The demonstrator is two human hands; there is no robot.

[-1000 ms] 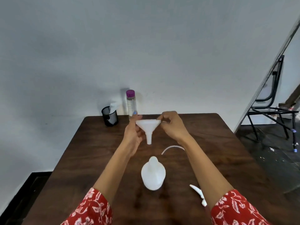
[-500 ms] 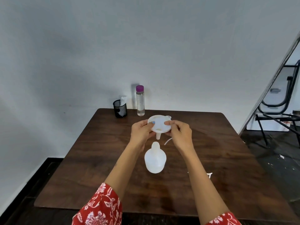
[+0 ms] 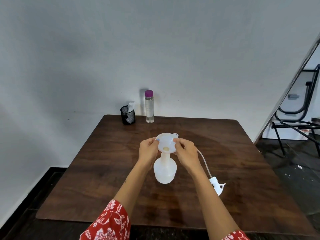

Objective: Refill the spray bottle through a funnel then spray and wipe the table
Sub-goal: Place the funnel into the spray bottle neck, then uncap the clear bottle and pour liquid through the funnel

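white funnel [image 3: 166, 143] — centre of frame, spout in the neck of the white spray bottle [image 3: 165, 168], which stands upright on the dark wooden table [image 3: 86, 170]. left hand [image 3: 148, 151] and right hand [image 3: 186, 152] — fingers pinching opposite sides of the funnel rim. detached trigger sprayer [image 3: 216, 185] with tube — lower right of the bottle. purple-capped clear bottle [image 3: 149, 106] and black mesh cup [image 3: 127, 115] — far table edge, upper centre.

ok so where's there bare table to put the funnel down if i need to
Bare wood lies left of the spray bottle and left hand, and at the far right beyond the trigger head and its tube. The back left corner is crowded: mesh cup, water bottle.
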